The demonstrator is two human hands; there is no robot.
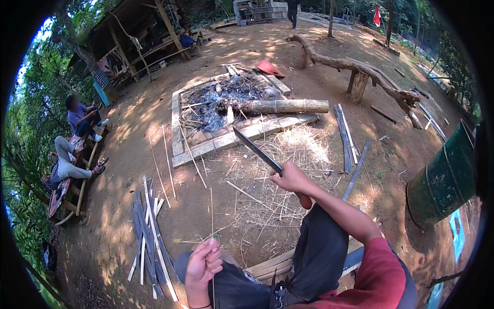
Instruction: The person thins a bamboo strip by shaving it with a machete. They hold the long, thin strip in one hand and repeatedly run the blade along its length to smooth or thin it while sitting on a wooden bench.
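My left hand (204, 260) is closed over my lap, pinching a thin bamboo strip (211, 213) that stands nearly upright and runs down past my wrist. My right hand (294, 181) is wrapped round the handle of a machete (256, 149), out over my bent knee. The dark blade slants up and away to the left, toward the fire pit, apart from the strip. Shavings and thin slivers (278, 201) litter the ground beyond my legs. Several split bamboo slats (149, 232), dark and pale, lie in a pile left of my left hand.
Ahead is a stone-edged fire pit (193, 154) with ash and a thick bamboo log (288, 106). More slats (346, 139) lie to its right. A green drum (442, 180) stands right, below a rough wooden bench (355, 67). Two people (80, 118) rest at left; another person (293, 13) stands far off.
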